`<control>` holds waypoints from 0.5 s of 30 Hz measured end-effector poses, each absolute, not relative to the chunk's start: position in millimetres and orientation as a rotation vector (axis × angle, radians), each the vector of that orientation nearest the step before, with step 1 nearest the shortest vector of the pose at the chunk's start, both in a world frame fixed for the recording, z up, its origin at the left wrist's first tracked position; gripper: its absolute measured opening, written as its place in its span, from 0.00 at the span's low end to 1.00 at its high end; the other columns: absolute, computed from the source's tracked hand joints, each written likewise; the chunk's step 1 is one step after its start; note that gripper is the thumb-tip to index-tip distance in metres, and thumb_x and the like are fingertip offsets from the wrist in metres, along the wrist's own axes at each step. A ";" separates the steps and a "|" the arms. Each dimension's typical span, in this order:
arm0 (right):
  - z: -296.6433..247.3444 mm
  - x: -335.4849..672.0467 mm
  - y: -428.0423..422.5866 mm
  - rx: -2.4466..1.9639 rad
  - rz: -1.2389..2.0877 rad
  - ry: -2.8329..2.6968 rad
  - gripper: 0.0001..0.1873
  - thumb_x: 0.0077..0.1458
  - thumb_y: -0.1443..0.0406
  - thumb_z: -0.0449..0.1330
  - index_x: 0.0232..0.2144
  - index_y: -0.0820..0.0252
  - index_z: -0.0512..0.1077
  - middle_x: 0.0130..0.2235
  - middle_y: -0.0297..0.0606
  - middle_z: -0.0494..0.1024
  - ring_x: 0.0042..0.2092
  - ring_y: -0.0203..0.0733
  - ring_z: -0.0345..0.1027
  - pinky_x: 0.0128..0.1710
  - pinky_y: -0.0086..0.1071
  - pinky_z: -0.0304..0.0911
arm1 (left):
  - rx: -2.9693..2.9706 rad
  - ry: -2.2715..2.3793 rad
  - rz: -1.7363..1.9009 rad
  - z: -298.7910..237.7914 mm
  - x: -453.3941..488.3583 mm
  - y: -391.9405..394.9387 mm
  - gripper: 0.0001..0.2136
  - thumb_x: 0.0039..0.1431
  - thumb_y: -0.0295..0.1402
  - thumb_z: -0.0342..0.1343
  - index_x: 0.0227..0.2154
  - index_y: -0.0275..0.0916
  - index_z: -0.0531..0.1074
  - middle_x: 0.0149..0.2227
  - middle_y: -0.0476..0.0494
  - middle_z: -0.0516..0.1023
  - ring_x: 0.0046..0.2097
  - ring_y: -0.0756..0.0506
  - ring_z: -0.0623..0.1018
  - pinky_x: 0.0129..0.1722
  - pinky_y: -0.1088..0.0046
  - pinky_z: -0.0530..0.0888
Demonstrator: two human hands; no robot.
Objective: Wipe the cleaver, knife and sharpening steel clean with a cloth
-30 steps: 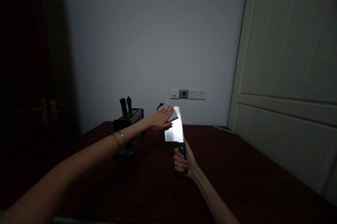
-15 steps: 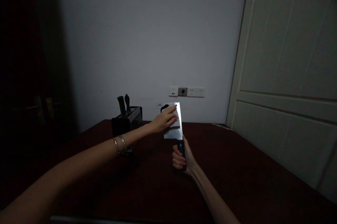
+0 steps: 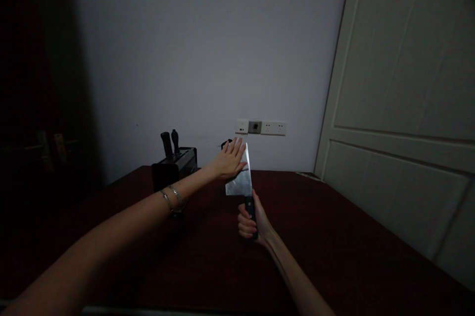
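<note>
My right hand (image 3: 251, 225) is closed round the black handle of a cleaver (image 3: 241, 184), holding it upright above the dark red table (image 3: 334, 241). The broad steel blade points up and catches the light. My left hand (image 3: 227, 161) lies flat against the upper left part of the blade, fingers stretched out and together. Whether anything is under the palm is hidden. Thin bracelets ring my left wrist.
A black knife block (image 3: 173, 167) with two dark handles sticking out stands at the back left of the table, just beyond my left forearm. A strip of wall sockets (image 3: 261, 128) sits on the grey wall. A white panelled door (image 3: 401, 108) is at the right.
The cleaver has tipped more upright and shifted slightly left. My left hand slid across the blade; the white cloth that showed under it earlier is no longer visible.
</note>
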State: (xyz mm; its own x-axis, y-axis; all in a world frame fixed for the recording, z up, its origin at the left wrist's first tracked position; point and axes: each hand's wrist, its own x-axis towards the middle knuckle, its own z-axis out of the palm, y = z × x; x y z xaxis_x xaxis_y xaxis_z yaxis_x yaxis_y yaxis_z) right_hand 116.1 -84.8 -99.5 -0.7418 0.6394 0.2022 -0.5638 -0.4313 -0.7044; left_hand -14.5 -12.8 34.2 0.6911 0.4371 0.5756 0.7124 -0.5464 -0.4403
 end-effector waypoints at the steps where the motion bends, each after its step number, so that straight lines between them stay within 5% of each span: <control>1: -100.3 116.5 -84.4 -0.112 2.185 -1.028 0.37 0.50 0.38 0.34 0.11 0.60 0.56 0.07 0.24 0.52 0.08 0.25 0.37 0.09 0.20 0.41 | -2.252 -0.848 -0.503 29.2 -13.9 -18.5 0.29 0.62 0.44 0.33 0.60 0.27 0.45 0.63 0.31 0.38 0.63 0.37 0.36 0.59 0.54 0.42; 15: -105.3 124.2 -81.0 -0.103 2.201 -1.025 0.36 0.51 0.39 0.35 0.11 0.60 0.57 0.07 0.25 0.52 0.08 0.25 0.38 0.09 0.21 0.42 | -2.293 -0.788 -0.401 15.7 -31.4 -26.9 0.30 0.61 0.47 0.34 0.60 0.32 0.44 0.63 0.33 0.39 0.64 0.39 0.38 0.59 0.58 0.43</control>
State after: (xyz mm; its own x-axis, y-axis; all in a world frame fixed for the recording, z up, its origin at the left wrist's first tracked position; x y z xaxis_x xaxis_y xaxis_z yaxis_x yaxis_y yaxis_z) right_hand 124.2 -81.0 -105.3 -0.7540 0.6231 0.2079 -0.5601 -0.4447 -0.6990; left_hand -31.4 -26.9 15.7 0.7705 0.4278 0.4726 0.6339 -0.5924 -0.4972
